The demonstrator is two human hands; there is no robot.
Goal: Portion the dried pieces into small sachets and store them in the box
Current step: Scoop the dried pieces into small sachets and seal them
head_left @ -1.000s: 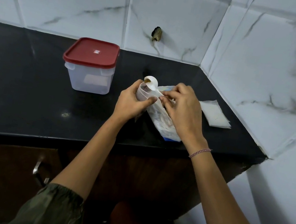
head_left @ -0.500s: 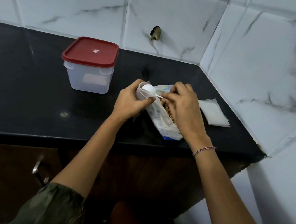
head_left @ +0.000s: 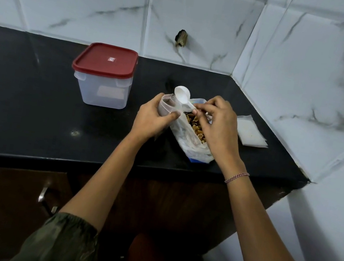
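Note:
My left hand (head_left: 151,119) grips a small clear sachet (head_left: 167,107) with its mouth held open. My right hand (head_left: 219,124) pinches the handle of a white plastic spoon (head_left: 182,97), whose bowl is tipped up over the sachet's mouth. Under my right hand lies an open plastic bag (head_left: 189,142) of brown dried pieces (head_left: 194,123). A clear plastic box (head_left: 103,89) with a red lid (head_left: 106,59) stands shut to the left, apart from both hands.
Everything sits on a black countertop (head_left: 34,108) in a corner of white marble-patterned tiles. A small stack of flat empty sachets (head_left: 250,132) lies to the right of the bag, near the right wall. A wooden cabinet with a metal handle (head_left: 43,197) is below the counter edge.
The spoon dipped low at the bag's mouth half a second ago and has now risen again, tilted over the sachet. My left hand has kept the sachet in place.

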